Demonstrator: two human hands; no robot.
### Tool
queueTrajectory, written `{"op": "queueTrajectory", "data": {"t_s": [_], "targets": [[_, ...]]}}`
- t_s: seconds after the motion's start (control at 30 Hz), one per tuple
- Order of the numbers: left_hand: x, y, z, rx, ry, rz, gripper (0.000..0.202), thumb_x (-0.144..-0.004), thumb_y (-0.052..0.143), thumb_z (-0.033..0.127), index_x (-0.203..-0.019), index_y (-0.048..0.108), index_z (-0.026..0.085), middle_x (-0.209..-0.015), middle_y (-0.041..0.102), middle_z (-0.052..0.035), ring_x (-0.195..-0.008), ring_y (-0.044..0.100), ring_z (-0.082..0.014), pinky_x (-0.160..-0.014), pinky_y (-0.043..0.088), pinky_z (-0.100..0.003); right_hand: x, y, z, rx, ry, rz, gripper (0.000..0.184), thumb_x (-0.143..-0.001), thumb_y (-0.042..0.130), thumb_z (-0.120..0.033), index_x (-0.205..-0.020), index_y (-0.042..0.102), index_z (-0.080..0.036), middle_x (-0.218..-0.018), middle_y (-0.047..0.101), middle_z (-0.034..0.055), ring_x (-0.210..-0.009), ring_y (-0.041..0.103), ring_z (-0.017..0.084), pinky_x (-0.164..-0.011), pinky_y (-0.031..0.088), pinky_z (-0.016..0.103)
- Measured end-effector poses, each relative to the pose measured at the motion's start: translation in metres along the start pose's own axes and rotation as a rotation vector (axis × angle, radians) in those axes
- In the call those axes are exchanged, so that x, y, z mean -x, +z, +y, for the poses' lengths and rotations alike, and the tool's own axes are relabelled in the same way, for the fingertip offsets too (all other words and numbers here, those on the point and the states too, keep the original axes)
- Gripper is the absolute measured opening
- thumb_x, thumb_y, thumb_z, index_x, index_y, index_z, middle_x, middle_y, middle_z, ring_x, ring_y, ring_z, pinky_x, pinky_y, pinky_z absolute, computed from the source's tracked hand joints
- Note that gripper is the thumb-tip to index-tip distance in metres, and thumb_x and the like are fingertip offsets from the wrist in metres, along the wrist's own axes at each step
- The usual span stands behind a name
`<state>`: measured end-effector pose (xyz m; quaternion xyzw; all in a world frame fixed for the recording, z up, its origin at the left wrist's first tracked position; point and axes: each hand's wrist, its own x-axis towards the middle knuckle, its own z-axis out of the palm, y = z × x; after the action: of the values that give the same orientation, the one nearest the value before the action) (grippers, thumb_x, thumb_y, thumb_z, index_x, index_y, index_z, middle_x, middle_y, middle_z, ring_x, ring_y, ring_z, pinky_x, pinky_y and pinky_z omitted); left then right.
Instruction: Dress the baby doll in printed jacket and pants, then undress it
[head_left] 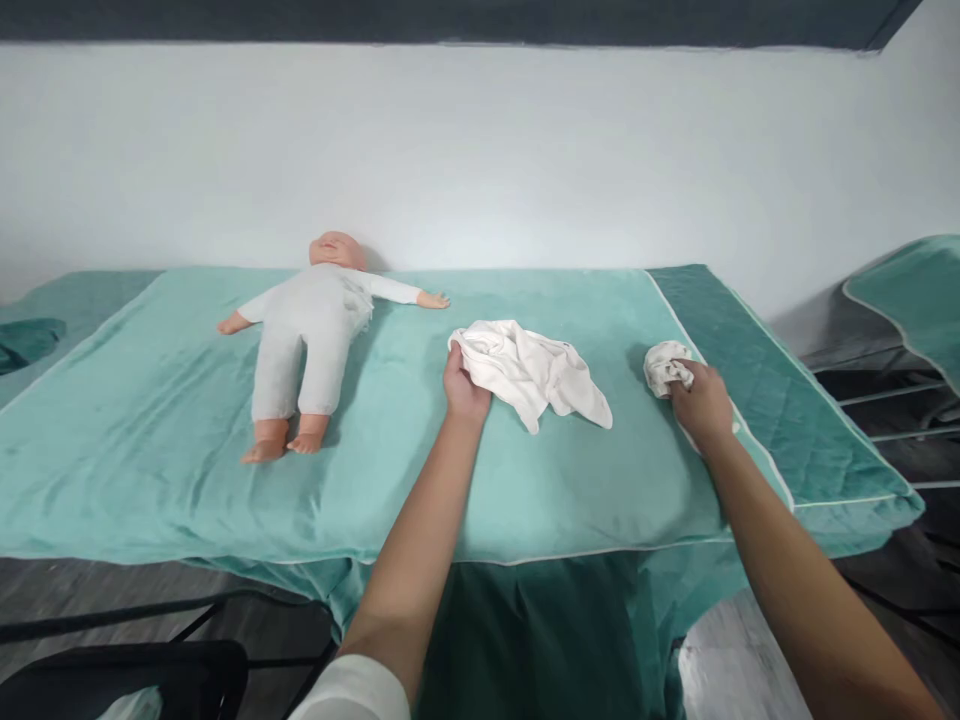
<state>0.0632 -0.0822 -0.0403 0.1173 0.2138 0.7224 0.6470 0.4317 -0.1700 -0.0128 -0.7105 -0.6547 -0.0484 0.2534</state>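
My left hand (466, 388) is closed on the left edge of a crumpled white cloth garment (525, 365), which lies spread in loose folds on the bed. Farther right, my right hand (703, 405) grips a bunched white cloth with a small dark print (665, 368). Part of that cloth is hidden under the fingers. To the left of both hands, a baby doll (311, 335) in a white long-sleeved suit lies on its back, arms spread and feet bare.
A teal cover (172, 430) with white piping lies over the bed, above a darker quilted teal layer (817, 420) at the right. A white wall (480, 150) runs behind. A black chair (180, 670) stands at the lower left, and a teal-covered piece (919, 300) is at the far right.
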Motion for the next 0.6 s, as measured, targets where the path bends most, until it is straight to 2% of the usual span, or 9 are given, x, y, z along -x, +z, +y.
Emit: {"op": "queueTrajectory", "data": {"t_s": [0.1,0.17,0.23,0.3,0.33,0.4,0.47,0.53,0.6], "targets": [[-0.009,0.0,0.003,-0.122,0.011,-0.01,0.028,-0.084,0.073,0.038,-0.104,0.069,0.019,-0.107,0.076,-0.0066,-0.107,0.072,-0.0202,-0.103,0.054,-0.035,0.01,0.015,-0.014,0.139,0.105,0.11,0.041,-0.091,0.051,-0.033,-0.128,0.066,-0.02,-0.142,0.054,0.0273,-0.13,0.052,0.044,-0.101,0.044,0.059],[-0.014,0.004,0.013,-0.244,-0.009,-0.03,0.029,-0.076,0.079,0.034,-0.096,0.069,0.018,-0.096,0.076,-0.0048,-0.094,0.072,-0.0184,-0.094,0.055,-0.032,0.011,0.014,-0.031,0.188,0.04,0.192,0.047,-0.09,0.058,-0.034,-0.135,0.062,-0.021,-0.155,0.043,0.0258,-0.141,0.042,0.046,-0.111,0.035,0.062],[-0.013,0.017,0.031,-0.392,-0.047,-0.102,0.031,-0.069,0.084,0.031,-0.091,0.069,0.016,-0.086,0.074,-0.003,-0.082,0.07,-0.0165,-0.082,0.055,-0.028,0.006,0.006,-0.056,0.123,-0.044,0.261,0.059,-0.087,0.062,-0.037,-0.143,0.054,-0.017,-0.158,0.04,0.0249,-0.146,0.037,0.045,-0.117,0.029,0.065],[-0.002,0.039,0.055,-0.564,-0.079,-0.27,0.037,-0.065,0.086,0.03,-0.096,0.071,0.016,-0.084,0.072,-0.0018,-0.076,0.067,-0.0155,-0.075,0.052,-0.026,-0.004,-0.006,-0.091,-0.089,-0.136,0.225,0.069,-0.085,0.066,-0.041,-0.147,0.048,-0.016,-0.157,0.04,0.0231,-0.147,0.036,0.041,-0.118,0.031,0.063],[0.007,0.053,0.068,-0.668,-0.091,-0.366,0.04,-0.065,0.087,0.031,-0.098,0.071,0.017,-0.083,0.071,-0.0008,-0.074,0.066,-0.0148,-0.071,0.051,-0.025,-0.01,-0.015,-0.112,-0.239,-0.198,0.154,0.07,-0.085,0.066,-0.042,-0.147,0.046,-0.017,-0.155,0.042,0.0215,-0.147,0.038,0.038,-0.119,0.034,0.059],[0.033,0.085,0.095,-0.936,-0.123,-0.561,0.035,-0.067,0.086,0.037,-0.09,0.071,0.016,-0.076,0.065,0.0017,-0.069,0.06,-0.0124,-0.065,0.045,-0.023,-0.024,-0.033,-0.159,-0.555,-0.312,-0.096,0.066,-0.088,0.065,-0.041,-0.149,0.044,-0.025,-0.153,0.047,0.0146,-0.143,0.046,0.03,-0.115,0.042,0.051],[0.062,0.116,0.121,-1.164,-0.066,-0.728,0.03,-0.073,0.082,0.041,-0.081,0.068,0.016,-0.071,0.059,0.0028,-0.066,0.056,-0.0108,-0.061,0.04,-0.022,-0.036,-0.054,-0.204,-0.791,-0.421,-0.319,0.055,-0.088,0.066,-0.038,-0.141,0.052,-0.029,-0.151,0.051,0.0084,-0.138,0.05,0.026,-0.113,0.044,0.046],[0.09,0.139,0.145,-1.305,0.028,-0.784,0.028,-0.077,0.079,0.041,-0.081,0.067,0.017,-0.072,0.058,0.0029,-0.068,0.055,-0.0108,-0.061,0.039,-0.022,-0.046,-0.071,-0.24,-0.932,-0.494,-0.531,0.04,-0.086,0.069,-0.036,-0.124,0.064,-0.025,-0.131,0.064,0.0066,-0.118,0.062,0.025,-0.101,0.051,0.041],[0.113,0.154,0.166,-1.433,0.125,-0.81,0.027,-0.079,0.076,0.042,-0.081,0.066,0.017,-0.073,0.058,0.0024,-0.071,0.055,-0.0119,-0.062,0.039,-0.023,-0.052,-0.085,-0.264,-0.987,-0.507,-0.643,0.03,-0.082,0.073,-0.035,-0.108,0.067,-0.021,-0.11,0.069,0.0048,-0.1,0.065,0.022,-0.086,0.053,0.035]]}}
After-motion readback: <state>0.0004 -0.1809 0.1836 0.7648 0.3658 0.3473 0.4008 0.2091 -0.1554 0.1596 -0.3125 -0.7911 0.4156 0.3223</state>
